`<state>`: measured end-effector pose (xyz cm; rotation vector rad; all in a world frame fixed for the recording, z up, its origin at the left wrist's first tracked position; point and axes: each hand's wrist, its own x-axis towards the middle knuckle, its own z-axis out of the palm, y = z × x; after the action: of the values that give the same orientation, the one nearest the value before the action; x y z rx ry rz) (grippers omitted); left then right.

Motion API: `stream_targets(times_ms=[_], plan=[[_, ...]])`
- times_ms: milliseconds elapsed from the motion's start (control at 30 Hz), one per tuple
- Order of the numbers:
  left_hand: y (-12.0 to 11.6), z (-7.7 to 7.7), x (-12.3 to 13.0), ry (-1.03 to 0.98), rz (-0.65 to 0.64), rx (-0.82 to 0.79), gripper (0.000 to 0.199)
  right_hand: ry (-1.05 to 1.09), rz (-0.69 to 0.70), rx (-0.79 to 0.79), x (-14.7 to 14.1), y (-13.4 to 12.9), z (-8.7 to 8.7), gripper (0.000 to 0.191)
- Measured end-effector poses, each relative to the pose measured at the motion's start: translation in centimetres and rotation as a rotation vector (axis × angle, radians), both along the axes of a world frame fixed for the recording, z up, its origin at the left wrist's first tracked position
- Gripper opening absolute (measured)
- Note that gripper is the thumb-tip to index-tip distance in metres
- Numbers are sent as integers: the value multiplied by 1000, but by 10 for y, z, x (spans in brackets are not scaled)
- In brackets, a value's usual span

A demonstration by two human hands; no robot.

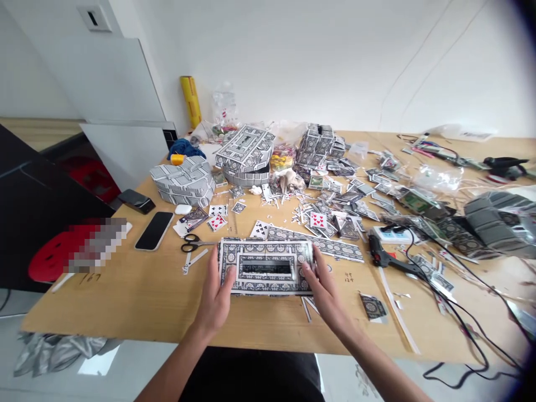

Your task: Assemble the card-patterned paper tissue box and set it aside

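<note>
On the counter (125, 312), right under the fingers, sits a flat rectangular card frame (264, 282) with a slot-like window, built from patterned playing cards. The left hand (213, 301) and right hand (329, 298) hold its two short ends, their fingers (307, 272) spread apart and pressed against it. Just past the fingers lies a long strip of cards (330, 245). A glue gun (389, 259) sits off to the right of them, a phone (154, 230) and scissors (195, 243) to the left.
</note>
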<state>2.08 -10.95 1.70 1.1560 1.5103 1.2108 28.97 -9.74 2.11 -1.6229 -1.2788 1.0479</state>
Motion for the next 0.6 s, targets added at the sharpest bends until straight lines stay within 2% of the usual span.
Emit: stream_targets(times_ms=[133, 267, 333, 467, 533, 600], plan=[[7, 8, -9, -183, 115, 82, 65, 126, 0, 110, -1, 1, 24, 74], [17, 8, -24, -269, 113, -41, 67, 240, 49, -27, 2, 11, 35, 78], [18, 6, -27, -224, 110, -47, 68, 191, 5, -82, 3, 14, 34, 79], [17, -1, -24, -171, 139, -25, 66, 28, -52, -74, 2, 14, 26, 77], [16, -1, -24, -234, 132, -31, 63, 23, -46, -68, 5, 16, 20, 74], [17, 3, -26, -351, 67, -74, 61, 38, -22, -40, 10, 20, 11, 71]])
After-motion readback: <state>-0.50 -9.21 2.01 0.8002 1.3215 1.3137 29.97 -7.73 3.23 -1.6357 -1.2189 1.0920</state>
